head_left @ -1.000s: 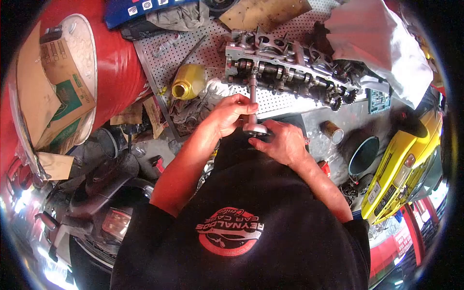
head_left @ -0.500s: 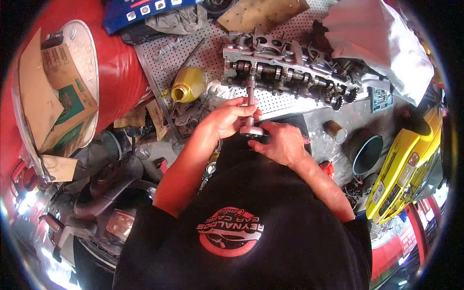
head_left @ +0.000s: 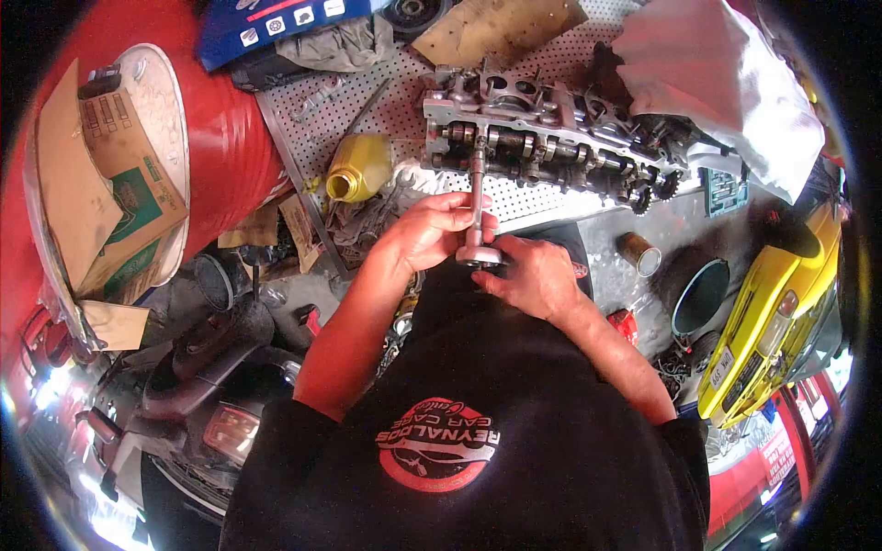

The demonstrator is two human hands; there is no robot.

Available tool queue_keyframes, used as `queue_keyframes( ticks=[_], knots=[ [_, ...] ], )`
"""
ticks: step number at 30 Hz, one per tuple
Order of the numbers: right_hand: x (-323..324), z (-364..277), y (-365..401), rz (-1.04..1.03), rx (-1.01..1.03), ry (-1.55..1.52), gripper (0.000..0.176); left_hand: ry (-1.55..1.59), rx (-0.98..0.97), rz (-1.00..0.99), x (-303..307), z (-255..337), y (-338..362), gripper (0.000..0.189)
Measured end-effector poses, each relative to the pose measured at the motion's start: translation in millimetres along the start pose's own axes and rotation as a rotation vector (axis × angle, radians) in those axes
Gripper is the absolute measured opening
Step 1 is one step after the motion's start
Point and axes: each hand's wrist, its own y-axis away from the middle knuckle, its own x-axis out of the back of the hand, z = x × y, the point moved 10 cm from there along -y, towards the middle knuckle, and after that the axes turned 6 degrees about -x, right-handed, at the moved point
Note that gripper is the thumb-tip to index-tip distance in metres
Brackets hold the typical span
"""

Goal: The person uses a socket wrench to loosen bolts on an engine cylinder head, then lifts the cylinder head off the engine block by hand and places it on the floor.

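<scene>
A cylinder head [head_left: 551, 138] with its camshaft and gears lies on the perforated metal bench. A socket wrench [head_left: 477, 184] with a long extension runs from its near-left part toward my body. My left hand [head_left: 436, 230] is closed around the extension shaft, thumb and fingers on either side. At the round head end of the wrench, my right hand [head_left: 533, 275] is closed with its fingers against the tool; whatever handle lies under it is hidden.
Left of the cylinder head, a yellow plastic bottle [head_left: 358, 168] lies tipped beside loose metal parts. White sheeting [head_left: 721, 92] covers something at right. A tin can [head_left: 639, 254] and a black bucket [head_left: 700, 296] stand on the floor. A red drum with cardboard [head_left: 138, 202] is at far left.
The round head of the wrench has tilted slightly, and both hands have shifted a little with it. Their grips look the same.
</scene>
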Motion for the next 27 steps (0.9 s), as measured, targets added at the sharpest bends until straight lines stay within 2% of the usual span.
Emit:
queue_keyframes(
  ticks=[1, 5, 9, 10, 13, 17, 21, 22, 25, 27],
  knots=[
    [0.5, -1.0, -0.4, -0.013, -0.004, -0.003, 0.041, -0.035, -0.007, 0.005, 2.7, -1.0, -1.5, 0.032],
    [-4.6, 3.4, -3.0, -0.089, -0.057, 0.021, 0.044, -0.251, 0.028, 0.327, 23.9, -1.8, -0.1, 0.020],
    [3.8, -4.8, -2.2, 0.009, 0.007, -0.002, 0.042, 0.107, 0.018, 0.033, -8.8, 2.7, 5.9, 0.027],
    [1.4, -1.3, -2.2, 0.010, 0.000, -0.023, 0.042, 0.060, -0.004, 0.000, -4.8, 2.3, 4.9, 0.031],
    [-1.9, 0.9, -1.9, -0.026, -0.024, -0.047, 0.042, -0.078, 0.002, 0.063, 9.9, -0.9, -1.1, 0.026],
    [0.9, 0.7, -3.2, -0.039, -0.035, -0.060, 0.043, -0.272, 0.053, 0.331, 21.1, 3.1, 3.0, 0.017],
    [-1.0, 4.0, -2.7, -0.015, -0.032, -0.057, 0.042, 0.073, -0.007, 0.045, -6.0, 7.3, 4.5, 0.024],
    [-1.9, 5.1, -2.7, 0.010, -0.018, -0.062, 0.042, 0.069, 0.002, -0.007, -4.7, 3.7, 3.9, 0.028],
    [-4.1, 6.1, -3.0, -0.014, -0.035, -0.095, 0.040, -0.010, -0.025, 0.040, 8.4, -1.0, -1.6, 0.024],
    [-2.2, 5.7, -3.5, -0.036, -0.051, -0.125, 0.039, -0.122, -0.044, 0.239, 23.7, -1.7, -2.8, 0.016]
  ],
)
